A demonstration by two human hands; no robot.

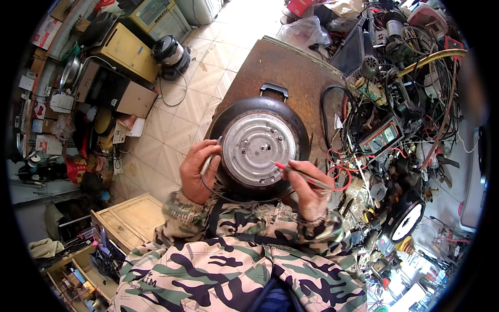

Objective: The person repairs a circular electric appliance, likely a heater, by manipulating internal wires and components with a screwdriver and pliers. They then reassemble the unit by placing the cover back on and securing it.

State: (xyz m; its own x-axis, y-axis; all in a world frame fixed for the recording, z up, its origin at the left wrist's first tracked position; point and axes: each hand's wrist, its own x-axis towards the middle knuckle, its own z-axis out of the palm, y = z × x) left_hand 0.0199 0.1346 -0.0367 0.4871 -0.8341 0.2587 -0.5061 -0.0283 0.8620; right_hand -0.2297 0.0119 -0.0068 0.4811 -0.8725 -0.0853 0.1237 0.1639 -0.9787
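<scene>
A dark round electric pan (296, 122) lies upside down on the rusty brown bench top, its black handle (274, 90) pointing away from me. Set in its underside is a silvery ridged metal disc (249, 161) with small studs and a central fitting. My right hand (309, 187) grips a red test probe (281, 166), its tip at the disc's right part. At the pan's left edge, my left hand (199, 169) is closed round a slim pale probe-like piece (207, 164); a black lead (234, 200) runs from it along the near side. Its tip is hard to make out.
A multimeter (382, 137) with a lit display sits on the right amid tangled cables and parts, red leads (340, 174) beside it. A wooden drawer cabinet (130, 221) stands lower left. Across the tiled floor (171, 125) are boxes and a black cylindrical appliance (169, 52).
</scene>
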